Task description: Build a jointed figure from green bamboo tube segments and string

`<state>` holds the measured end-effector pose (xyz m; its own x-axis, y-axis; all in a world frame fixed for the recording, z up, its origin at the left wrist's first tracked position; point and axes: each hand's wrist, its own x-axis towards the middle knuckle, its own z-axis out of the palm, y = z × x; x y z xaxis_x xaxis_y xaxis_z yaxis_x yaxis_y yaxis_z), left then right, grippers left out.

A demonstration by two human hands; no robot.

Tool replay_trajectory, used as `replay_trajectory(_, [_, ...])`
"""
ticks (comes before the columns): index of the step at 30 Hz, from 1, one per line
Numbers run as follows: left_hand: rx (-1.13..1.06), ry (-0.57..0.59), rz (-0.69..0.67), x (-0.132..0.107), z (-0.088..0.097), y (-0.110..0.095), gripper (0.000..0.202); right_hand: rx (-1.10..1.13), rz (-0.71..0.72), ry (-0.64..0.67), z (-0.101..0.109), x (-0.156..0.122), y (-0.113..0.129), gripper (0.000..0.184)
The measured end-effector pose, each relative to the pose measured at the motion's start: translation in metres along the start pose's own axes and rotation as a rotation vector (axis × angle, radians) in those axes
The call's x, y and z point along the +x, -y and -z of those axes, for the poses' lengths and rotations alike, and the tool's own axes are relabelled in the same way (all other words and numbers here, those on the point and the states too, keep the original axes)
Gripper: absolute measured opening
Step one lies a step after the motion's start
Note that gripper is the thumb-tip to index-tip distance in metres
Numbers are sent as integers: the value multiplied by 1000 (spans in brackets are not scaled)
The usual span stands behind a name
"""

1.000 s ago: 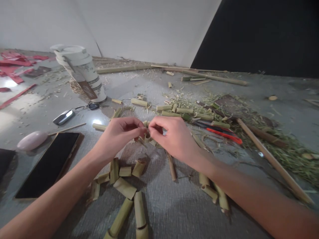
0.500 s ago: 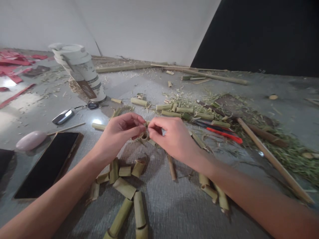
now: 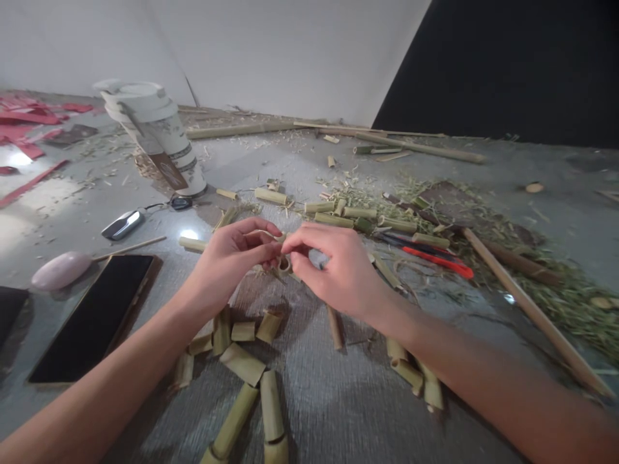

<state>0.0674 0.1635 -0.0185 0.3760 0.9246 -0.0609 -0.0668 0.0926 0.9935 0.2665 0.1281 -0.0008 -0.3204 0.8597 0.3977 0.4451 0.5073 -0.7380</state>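
My left hand (image 3: 232, 258) and my right hand (image 3: 333, 270) meet above the grey floor, both pinched on a small short bamboo piece (image 3: 283, 263) held between their fingertips. Its hollow end faces me. A thin strip seems to run from the piece under my left fingers. Below my hands lies a cluster of cut bamboo sections (image 3: 242, 361). A thin bamboo stick (image 3: 333, 325) lies under my right wrist, and more short sections (image 3: 416, 377) rest beside my right forearm.
A black phone (image 3: 97, 316) and a pink oval object (image 3: 60, 270) lie at left, with a key fob (image 3: 123, 224) and a white tumbler (image 3: 155, 138) behind. An orange utility knife (image 3: 430, 258), long bamboo poles (image 3: 527, 309) and green shavings (image 3: 556, 296) cover the right.
My hands have shifted slightly, the fingers working around the small bamboo piece; my right fingers now reach further over it. Nothing else has moved.
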Motion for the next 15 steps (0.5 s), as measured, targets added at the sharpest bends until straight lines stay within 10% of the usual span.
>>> replay_trajectory(15, [-22, 18, 0, -2, -3, 0, 15, 324, -230, -28, -7, 1, -23, 9])
